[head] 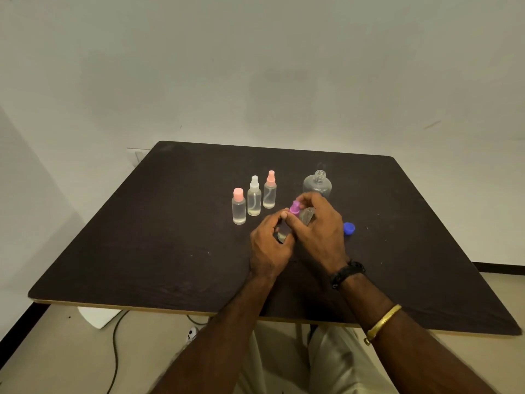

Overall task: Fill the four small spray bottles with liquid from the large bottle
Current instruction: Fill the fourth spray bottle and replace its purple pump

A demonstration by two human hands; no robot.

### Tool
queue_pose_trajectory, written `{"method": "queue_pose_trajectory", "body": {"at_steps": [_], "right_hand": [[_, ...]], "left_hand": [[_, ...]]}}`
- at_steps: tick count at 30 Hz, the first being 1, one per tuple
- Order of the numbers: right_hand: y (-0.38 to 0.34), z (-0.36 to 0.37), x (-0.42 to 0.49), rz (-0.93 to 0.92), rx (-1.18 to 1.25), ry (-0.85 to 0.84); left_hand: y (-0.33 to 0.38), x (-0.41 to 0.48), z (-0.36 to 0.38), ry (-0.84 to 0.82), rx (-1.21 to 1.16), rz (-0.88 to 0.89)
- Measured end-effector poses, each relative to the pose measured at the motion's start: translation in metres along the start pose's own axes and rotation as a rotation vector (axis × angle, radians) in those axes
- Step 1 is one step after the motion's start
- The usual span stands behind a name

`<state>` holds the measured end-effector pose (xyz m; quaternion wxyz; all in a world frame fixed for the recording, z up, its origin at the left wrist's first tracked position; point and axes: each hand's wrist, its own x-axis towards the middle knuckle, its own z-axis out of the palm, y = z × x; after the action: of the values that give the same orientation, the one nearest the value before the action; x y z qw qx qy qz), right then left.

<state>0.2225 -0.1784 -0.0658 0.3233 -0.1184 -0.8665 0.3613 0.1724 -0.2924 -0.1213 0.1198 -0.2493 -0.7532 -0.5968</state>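
Three small spray bottles (254, 199) are standing filled on the table (170, 223). Just in front of the uncapped large bottle (317, 184), we're gripping the fourth bottle (283, 233) in our left hand (268, 251) while our right hand (321, 231) is pinching its purple spray head (294, 207). Looks like we're closing the last one, and next we're needing a straight, snug twist.

Left hand (270, 247) grips a small bottle (284, 234); right hand (322, 233) pinches its purple sprayer (294, 207). Three filled bottles (254, 199) stand at ten o'clock of it, the uncapped large bottle (317, 185) at one, blue cap (349, 228) at three.
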Motion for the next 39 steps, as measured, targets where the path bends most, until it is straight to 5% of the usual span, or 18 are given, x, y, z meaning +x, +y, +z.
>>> {"method": "queue_pose_trajectory", "body": {"at_steps": [16, 23, 28, 35, 39], "right_hand": [[-0.0007, -0.0003, -0.0021, 0.006, 0.162, -0.077], [0.0001, 0.0003, 0.0024, 0.008, 0.0, 0.029], [-0.0019, -0.0012, 0.001, 0.03, 0.192, -0.125], [-0.0022, 0.0013, 0.0031, 0.058, 0.082, -0.029], [-0.0019, 0.0011, 0.002, 0.091, 0.206, -0.13]], "left_hand": [[0.0004, 0.001, -0.001, 0.001, -0.029, -0.02], [0.0024, 0.0, -0.0008, -0.005, -0.005, 0.009], [-0.0005, 0.0006, -0.0009, 0.011, -0.027, -0.006], [0.0022, 0.0009, -0.0006, 0.017, -0.006, 0.004], [-0.0017, 0.0018, -0.0005, 0.03, -0.024, -0.024]]}}
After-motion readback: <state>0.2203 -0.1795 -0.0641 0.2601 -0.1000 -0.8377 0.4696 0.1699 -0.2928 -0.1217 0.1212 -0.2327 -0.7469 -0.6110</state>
